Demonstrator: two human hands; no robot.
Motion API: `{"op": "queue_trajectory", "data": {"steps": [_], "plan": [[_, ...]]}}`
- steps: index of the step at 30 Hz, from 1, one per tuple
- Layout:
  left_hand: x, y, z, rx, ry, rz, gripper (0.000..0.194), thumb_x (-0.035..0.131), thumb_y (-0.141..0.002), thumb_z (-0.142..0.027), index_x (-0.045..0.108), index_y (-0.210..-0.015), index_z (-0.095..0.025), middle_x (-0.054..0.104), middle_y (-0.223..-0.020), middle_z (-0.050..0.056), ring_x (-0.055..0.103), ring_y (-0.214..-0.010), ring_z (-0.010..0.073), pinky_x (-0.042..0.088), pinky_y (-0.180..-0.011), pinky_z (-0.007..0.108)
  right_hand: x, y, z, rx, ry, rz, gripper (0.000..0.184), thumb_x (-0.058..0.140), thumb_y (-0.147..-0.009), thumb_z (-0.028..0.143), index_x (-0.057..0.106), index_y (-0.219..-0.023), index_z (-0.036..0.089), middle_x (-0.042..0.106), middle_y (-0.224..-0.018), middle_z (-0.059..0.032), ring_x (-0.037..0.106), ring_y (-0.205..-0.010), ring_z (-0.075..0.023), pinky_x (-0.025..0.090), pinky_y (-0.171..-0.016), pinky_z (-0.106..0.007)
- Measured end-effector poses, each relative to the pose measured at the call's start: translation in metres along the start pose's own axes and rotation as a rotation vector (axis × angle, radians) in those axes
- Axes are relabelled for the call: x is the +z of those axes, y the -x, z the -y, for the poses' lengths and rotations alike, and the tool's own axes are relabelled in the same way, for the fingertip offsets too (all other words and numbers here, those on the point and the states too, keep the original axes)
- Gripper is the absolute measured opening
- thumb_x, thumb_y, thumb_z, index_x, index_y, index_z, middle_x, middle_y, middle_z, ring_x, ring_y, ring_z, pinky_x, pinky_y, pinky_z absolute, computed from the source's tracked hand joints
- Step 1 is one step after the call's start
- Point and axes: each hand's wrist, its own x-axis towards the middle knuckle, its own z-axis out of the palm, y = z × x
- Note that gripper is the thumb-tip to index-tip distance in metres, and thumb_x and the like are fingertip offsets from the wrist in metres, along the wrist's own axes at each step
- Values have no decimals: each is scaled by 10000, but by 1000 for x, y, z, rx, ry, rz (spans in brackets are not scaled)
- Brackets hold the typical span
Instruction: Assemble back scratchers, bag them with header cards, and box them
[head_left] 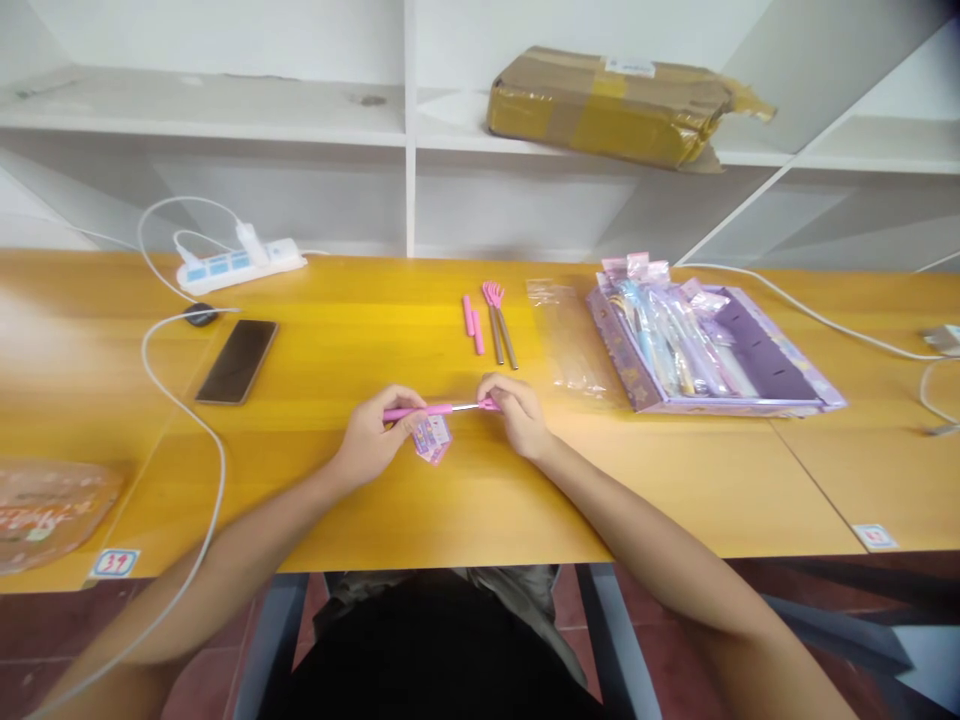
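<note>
My left hand (pixel 379 430) is closed round the pink handle of a back scratcher (pixel 439 409). A thin metal rod runs from that handle to a pink end pinched by my right hand (pixel 517 412), whose fingers hide much of the end. Under the left fingertips hangs a small purple printed tag (pixel 433 438). Beyond my hands lie two metal rods (pixel 501 335) with pink claw-shaped heads (pixel 493 292). Beside them, on the left, are two short pink tubes (pixel 474 325).
Clear plastic bags (pixel 566 340) lie by a purple box (pixel 787 385) of bagged pieces. A phone (pixel 237 362), a power strip (pixel 277 258) and a white cable (pixel 223 470) are on the left. A taped carton (pixel 600 105) rests on the shelf.
</note>
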Motion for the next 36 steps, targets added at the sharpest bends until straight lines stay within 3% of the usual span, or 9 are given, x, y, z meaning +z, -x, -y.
{"op": "queue_trajectory", "data": {"steps": [6, 8, 11, 15, 20, 24, 31, 34, 36], "plan": [[-3, -2, -5, 4, 22, 72, 229, 714, -953, -423, 697, -1051, -217, 737, -941, 43, 665, -764, 167, 519, -680, 280, -3, -2, 4, 41, 13, -25, 269, 481, -993, 297, 650, -797, 224, 597, -739, -15, 541, -690, -187, 409, -685, -322], [-6, -4, -8, -12, 43, 105, 263, 718, -948, -432, 696, -1097, -216, 741, -933, 44, 660, -734, 163, 512, -650, 273, -9, -7, 8, 71, 23, -35, 292, 487, -1039, 388, 667, -873, 229, 588, -762, -10, 539, -695, -183, 416, -675, -311], [-15, -10, -12, -34, 30, 50, 291, 735, -926, -454, 706, -1086, -212, 739, -898, 33, 628, -664, 148, 496, -618, 266, -22, -17, 18, 21, 100, 38, 293, 555, -1041, 516, 659, -1077, 245, 612, -879, -14, 570, -760, -184, 461, -717, -306], [-34, -20, -17, -17, -88, 31, 312, 684, -953, -502, 734, -1053, -211, 717, -805, 19, 612, -647, 159, 468, -630, 274, -34, -26, 36, -162, 436, 228, 250, 630, -1039, 468, 656, -1127, 235, 665, -1037, -69, 632, -905, -216, 498, -840, -340], [-49, -19, -32, 211, -570, 141, 293, 602, -1020, -468, 747, -919, -234, 717, -855, 51, 626, -777, 220, 422, -707, 306, -29, -18, 46, -318, 913, 299, 313, 421, -1138, 393, 666, -1075, 208, 666, -974, -79, 617, -756, -193, 452, -696, -310], [-34, 0, -42, 339, -736, 216, 186, 561, -1042, -329, 718, -994, -241, 704, -935, 69, 628, -833, 248, 431, -763, 336, -21, 1, 56, -416, 1140, 326, 240, 454, -1132, 293, 661, -1070, 185, 663, -917, -66, 588, -685, -183, 407, -639, -314], [-5, 28, -45, 347, -609, 190, 148, 568, -972, -189, 691, -945, -267, 657, -832, 30, 564, -681, 218, 420, -682, 323, -6, 30, 88, -452, 1192, 354, 230, 470, -1087, 129, 667, -1188, 194, 696, -986, -76, 650, -835, -207, 473, -750, -310], [-22, 26, -38, 363, -630, 195, 149, 574, -968, -209, 706, -980, -277, 678, -835, 29, 580, -692, 221, 432, -686, 319, -21, 36, 84, -454, 1152, 273, 240, 475, -1092, 163, 683, -1204, 204, 724, -1012, -92, 668, -867, -221, 488, -761, -325], [-50, 23, -33, 389, -778, 198, 151, 560, -982, -224, 704, -988, -271, 701, -880, 45, 616, -770, 235, 455, -723, 322, -51, 44, 73, -438, 1131, 183, 230, 503, -1089, 199, 698, -1208, 220, 745, -1063, -104, 688, -911, -233, 500, -783, -336]]}}
